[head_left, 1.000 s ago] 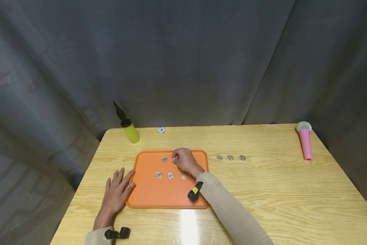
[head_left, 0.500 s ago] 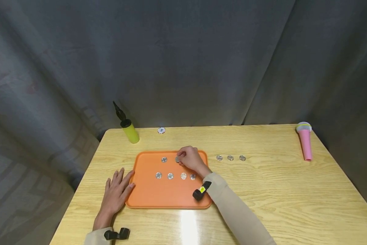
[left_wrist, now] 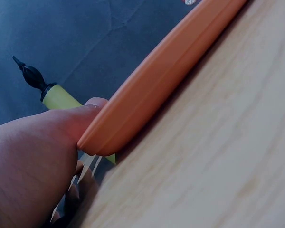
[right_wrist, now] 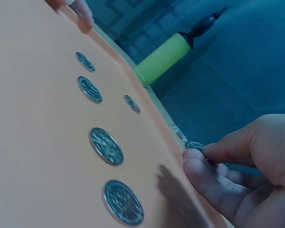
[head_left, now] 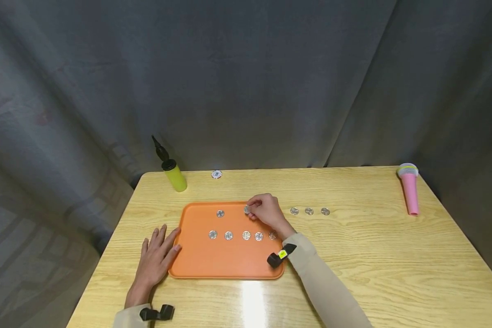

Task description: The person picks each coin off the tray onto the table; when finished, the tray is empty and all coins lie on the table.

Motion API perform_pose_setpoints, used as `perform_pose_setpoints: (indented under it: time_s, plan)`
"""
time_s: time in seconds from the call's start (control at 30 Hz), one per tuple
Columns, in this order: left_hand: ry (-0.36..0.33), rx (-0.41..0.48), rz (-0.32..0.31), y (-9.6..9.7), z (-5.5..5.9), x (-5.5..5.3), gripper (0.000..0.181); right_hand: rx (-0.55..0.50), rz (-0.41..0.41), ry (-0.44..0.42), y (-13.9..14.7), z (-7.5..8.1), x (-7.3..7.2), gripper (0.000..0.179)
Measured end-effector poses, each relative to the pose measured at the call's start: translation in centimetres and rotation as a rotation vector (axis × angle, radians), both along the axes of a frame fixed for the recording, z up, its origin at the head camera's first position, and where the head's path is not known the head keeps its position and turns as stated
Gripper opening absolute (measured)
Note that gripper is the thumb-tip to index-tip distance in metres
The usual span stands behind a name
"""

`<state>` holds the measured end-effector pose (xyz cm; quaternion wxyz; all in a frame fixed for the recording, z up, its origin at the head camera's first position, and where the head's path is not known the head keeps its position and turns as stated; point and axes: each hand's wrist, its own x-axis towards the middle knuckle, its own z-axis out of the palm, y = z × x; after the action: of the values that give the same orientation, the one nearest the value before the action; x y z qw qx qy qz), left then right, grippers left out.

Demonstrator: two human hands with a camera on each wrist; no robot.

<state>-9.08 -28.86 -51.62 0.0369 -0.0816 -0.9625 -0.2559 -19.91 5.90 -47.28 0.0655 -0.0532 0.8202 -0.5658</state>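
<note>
In the head view my right hand (head_left: 267,212) pinches a silver coin (head_left: 247,209) between thumb and fingertips, over the back right of the orange tray (head_left: 225,264). The right wrist view shows this coin (right_wrist: 195,146) held above the tray, with the hand's shadow falling below it. A row of several coins (head_left: 228,235) lies across the tray's middle, and a single coin (head_left: 220,213) sits behind them. My left hand (head_left: 153,262) rests at the tray's left edge with fingers spread. Its thumb (left_wrist: 85,109) lies on the tray rim in the left wrist view.
Three more coins (head_left: 309,211) lie in a line on the wooden table (head_left: 373,259), right of the tray. A yellow-green hand pump (head_left: 174,176) stands back left, near a poker chip (head_left: 216,174). A pink toy microphone (head_left: 410,189) is at the far right, before dark curtains (head_left: 246,82).
My right hand has moved right across the tray with the pinched coin, uncovering coins at the right of the row. The left hand stays where it was.
</note>
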Motion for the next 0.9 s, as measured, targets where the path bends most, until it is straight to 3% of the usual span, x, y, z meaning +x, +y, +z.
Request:
perform_pose_setpoints:
  time_s: [0.37, 0.6, 0.9]
  plan:
    - [0.014, -0.009, -0.002, -0.1, 0.0, 0.0, 0.050, -0.061, -0.077, -0.018, 2.4, 0.1, 0.3, 0.012]
    - [0.019, -0.012, -0.004, 0.0, 0.0, -0.1, 0.050, -0.129, -0.079, -0.016, 4.5, 0.0, 0.4, 0.016]
    - [0.025, -0.011, -0.007, 0.0, -0.1, -0.1, 0.049, -0.111, -0.121, 0.006, 7.3, 0.0, 0.7, 0.017]
